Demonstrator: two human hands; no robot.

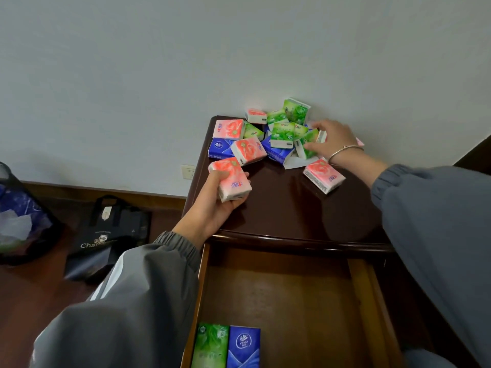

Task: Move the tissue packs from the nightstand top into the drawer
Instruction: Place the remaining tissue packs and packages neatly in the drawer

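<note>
A pile of several pink, green and blue tissue packs (276, 134) lies at the back of the dark nightstand top (287, 208), against the wall. My left hand (212, 205) holds a pink tissue pack (230, 181) just above the top's left edge. My right hand (332, 140) reaches into the pile's right side, fingers closed around a green tissue pack (308, 144). Another pink pack (324, 175) lies alone near my right wrist. Below, the drawer (361, 301) stands pulled out, with a green pack (211, 345) and a blue pack (244, 346) lying side by side at its front left.
A black shopping bag (109, 237) sits on the wooden floor left of the nightstand, with a dark bin holding a blue liner (18, 216) further left. A wall socket (188, 171) is beside the nightstand's left side.
</note>
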